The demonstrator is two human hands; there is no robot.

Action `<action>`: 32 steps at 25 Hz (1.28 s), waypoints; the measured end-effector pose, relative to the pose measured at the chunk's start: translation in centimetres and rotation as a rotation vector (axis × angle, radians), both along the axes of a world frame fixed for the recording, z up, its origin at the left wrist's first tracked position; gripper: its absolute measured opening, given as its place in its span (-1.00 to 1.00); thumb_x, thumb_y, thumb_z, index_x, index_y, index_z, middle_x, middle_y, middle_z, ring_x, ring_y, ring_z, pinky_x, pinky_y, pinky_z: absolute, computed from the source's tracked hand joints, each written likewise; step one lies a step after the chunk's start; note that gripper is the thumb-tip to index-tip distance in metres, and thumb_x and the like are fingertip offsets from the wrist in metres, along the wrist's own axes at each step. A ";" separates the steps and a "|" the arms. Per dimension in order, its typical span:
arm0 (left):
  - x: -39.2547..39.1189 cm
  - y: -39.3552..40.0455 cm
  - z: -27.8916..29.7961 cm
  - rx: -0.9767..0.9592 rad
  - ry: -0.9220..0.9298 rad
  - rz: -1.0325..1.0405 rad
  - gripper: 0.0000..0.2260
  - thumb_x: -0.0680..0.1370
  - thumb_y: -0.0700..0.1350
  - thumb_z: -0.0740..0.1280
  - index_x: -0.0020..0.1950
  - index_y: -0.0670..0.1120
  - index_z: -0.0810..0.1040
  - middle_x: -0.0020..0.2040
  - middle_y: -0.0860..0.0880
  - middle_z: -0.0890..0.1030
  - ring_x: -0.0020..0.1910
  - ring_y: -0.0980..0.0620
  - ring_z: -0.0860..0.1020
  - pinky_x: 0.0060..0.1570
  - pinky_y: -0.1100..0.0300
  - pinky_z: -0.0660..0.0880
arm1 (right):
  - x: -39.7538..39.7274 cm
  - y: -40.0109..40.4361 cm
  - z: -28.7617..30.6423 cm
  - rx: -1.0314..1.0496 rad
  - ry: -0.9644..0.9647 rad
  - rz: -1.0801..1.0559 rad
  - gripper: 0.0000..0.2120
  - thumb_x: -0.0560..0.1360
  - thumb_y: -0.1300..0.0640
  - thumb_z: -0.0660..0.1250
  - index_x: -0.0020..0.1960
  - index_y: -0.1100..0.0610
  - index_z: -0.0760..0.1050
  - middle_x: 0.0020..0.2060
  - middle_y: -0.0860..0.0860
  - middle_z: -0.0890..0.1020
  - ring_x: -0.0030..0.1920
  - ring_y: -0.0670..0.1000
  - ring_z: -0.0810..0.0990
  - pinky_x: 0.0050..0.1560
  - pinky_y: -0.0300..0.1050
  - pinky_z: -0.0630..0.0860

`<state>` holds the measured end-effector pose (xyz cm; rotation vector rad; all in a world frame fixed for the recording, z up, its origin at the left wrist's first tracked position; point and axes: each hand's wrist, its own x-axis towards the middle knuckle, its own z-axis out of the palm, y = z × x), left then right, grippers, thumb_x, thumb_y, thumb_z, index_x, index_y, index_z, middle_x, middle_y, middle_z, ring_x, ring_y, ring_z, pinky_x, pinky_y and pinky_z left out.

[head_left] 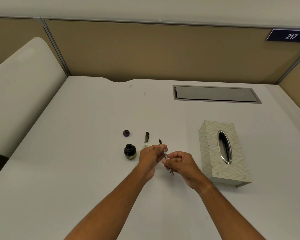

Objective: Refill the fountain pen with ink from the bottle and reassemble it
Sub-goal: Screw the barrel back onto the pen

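Both hands hold the fountain pen [165, 154] above the white desk, nib pointing away and up. My left hand [151, 157] pinches the front part near the nib. My right hand [181, 163] grips the patterned rear part, whose metal end sticks out below. The open ink bottle [130, 151] stands just left of my left hand. Its round lid [126, 133] lies behind it, inside up. The dark pen cap [146, 137] lies on the desk behind my left hand, and a small white piece [146, 145] shows beside my left fingers.
A patterned tissue box [223, 151] stands right of my right hand. A grey cable hatch [215, 94] is set into the desk [76, 170] at the back right. Tan partition walls close the back; a white curved panel [21, 87] rises at the left.
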<state>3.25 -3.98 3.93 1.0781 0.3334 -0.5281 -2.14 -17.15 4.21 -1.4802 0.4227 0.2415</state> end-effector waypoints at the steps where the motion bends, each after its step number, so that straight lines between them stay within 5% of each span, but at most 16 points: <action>1: -0.1 0.0 0.0 0.002 0.002 -0.002 -0.88 0.56 -0.25 0.30 -0.06 -0.24 0.62 -0.05 -0.14 0.68 0.00 -0.01 0.64 -0.10 0.25 0.58 | 0.0 0.0 0.0 -0.005 -0.001 0.004 -0.79 0.42 0.24 0.50 0.01 0.28 0.59 -0.22 0.18 0.70 -0.24 0.07 0.68 -0.14 -0.10 0.61; 5: -0.2 0.0 -0.1 0.010 0.002 -0.006 -0.88 0.56 -0.25 0.30 -0.08 -0.23 0.63 -0.06 -0.15 0.68 -0.04 -0.01 0.64 -0.04 0.22 0.58 | 0.0 0.1 0.1 -0.051 0.027 0.044 -0.83 0.56 0.18 0.33 0.00 0.26 0.64 -0.16 0.15 0.70 -0.15 0.09 0.70 -0.08 -0.07 0.65; 11: -0.1 0.3 -0.2 0.013 0.009 -0.011 -0.87 0.57 -0.24 0.29 -0.04 -0.24 0.63 -0.02 -0.15 0.67 0.01 -0.02 0.64 -0.04 0.21 0.57 | -0.2 0.2 0.3 -0.125 0.030 0.047 -0.76 0.41 0.18 0.52 0.03 0.19 0.57 -0.25 0.14 0.67 -0.26 0.08 0.66 -0.19 -0.09 0.64; 14: -0.1 0.4 -0.3 -0.022 0.032 -0.022 -0.86 0.57 -0.24 0.29 0.00 -0.26 0.61 0.02 -0.18 0.67 0.05 -0.04 0.64 -0.05 0.21 0.58 | -0.2 0.2 0.4 -0.094 0.025 0.078 -0.94 0.52 0.27 0.37 -0.03 0.24 0.60 -0.25 0.16 0.66 -0.27 0.07 0.64 -0.16 -0.05 0.62; 16: -0.1 0.4 -0.3 -0.034 0.034 -0.022 -0.86 0.57 -0.23 0.29 0.01 -0.28 0.61 0.03 -0.20 0.66 0.07 -0.06 0.64 -0.05 0.21 0.58 | -0.2 0.3 0.6 -0.082 0.004 0.079 -0.86 0.57 0.24 0.29 -0.02 0.23 0.63 -0.21 0.18 0.67 -0.23 0.07 0.65 -0.11 -0.04 0.64; 21: 0.1 0.5 -0.3 -0.025 0.044 -0.024 -0.84 0.57 -0.22 0.29 0.04 -0.29 0.60 0.03 -0.19 0.67 0.02 -0.03 0.66 0.01 0.16 0.59 | -0.2 0.5 0.7 -0.154 -0.003 0.051 -0.78 0.42 0.14 0.51 0.00 0.20 0.58 -0.33 0.10 0.63 -0.31 0.02 0.62 -0.26 -0.15 0.61; 26: -0.1 0.4 -0.3 -0.009 0.025 -0.031 -0.86 0.57 -0.22 0.30 -0.02 -0.26 0.63 -0.01 -0.17 0.68 0.01 -0.03 0.65 -0.04 0.19 0.58 | -0.1 0.7 0.8 -0.115 0.016 0.091 -0.83 0.59 0.23 0.26 0.00 0.26 0.61 -0.20 0.18 0.67 -0.24 0.03 0.64 -0.13 -0.08 0.64; 32: 0.0 0.3 -0.1 0.013 0.017 -0.019 -0.87 0.56 -0.23 0.32 -0.05 -0.25 0.64 -0.02 -0.16 0.69 0.01 -0.02 0.66 0.04 0.13 0.58 | -0.1 1.0 0.8 -0.169 0.012 0.061 -0.82 0.46 0.16 0.47 -0.01 0.22 0.56 -0.33 0.11 0.63 -0.35 0.01 0.60 -0.28 -0.13 0.60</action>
